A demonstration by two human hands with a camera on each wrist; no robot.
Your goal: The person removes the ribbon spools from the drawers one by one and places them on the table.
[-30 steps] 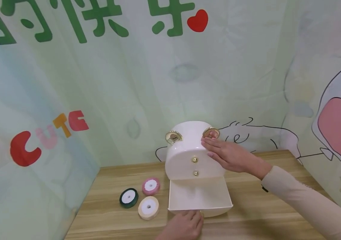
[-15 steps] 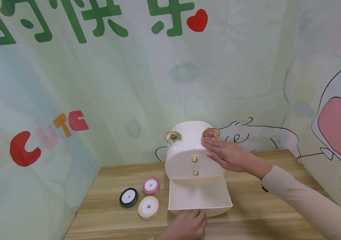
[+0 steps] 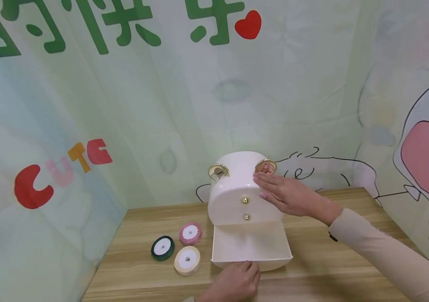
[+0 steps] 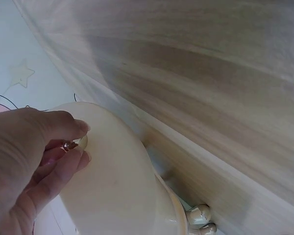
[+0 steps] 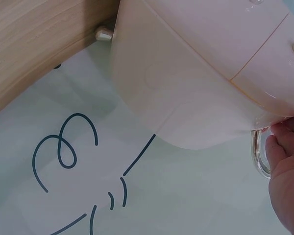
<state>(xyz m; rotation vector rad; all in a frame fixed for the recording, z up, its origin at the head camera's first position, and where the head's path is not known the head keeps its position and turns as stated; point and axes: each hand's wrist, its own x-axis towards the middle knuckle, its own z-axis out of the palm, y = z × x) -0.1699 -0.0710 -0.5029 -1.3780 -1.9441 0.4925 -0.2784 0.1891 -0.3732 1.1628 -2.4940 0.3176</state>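
A glossy white storage box [image 3: 223, 209] with a rounded top stands on the table, its bottom drawer [image 3: 250, 241] pulled out toward me. The inside of that drawer looks bare. My left hand [image 3: 235, 280] is at the drawer's front; in the left wrist view its thumb and fingers pinch a small gold knob [image 4: 83, 142]. My right hand [image 3: 293, 195] rests with straight fingers on the box's upper right, fingertips beside a gold ring [image 3: 265, 167]. The two upper drawers are pushed in, each with a gold knob [image 3: 245, 200].
Left of the box lie three ribbon spools: a pink spool [image 3: 190, 233], a dark green spool [image 3: 162, 248] and a cream spool [image 3: 187, 260]. Behind the wooden table [image 3: 131, 268] hangs a printed cloth backdrop [image 3: 154, 117]. The box has gold feet [image 4: 200, 214].
My left hand has shifted slightly right along the drawer front, and its fingers now cover the knob that showed beside them earlier. The drawer, the box and my right hand look unmoved.
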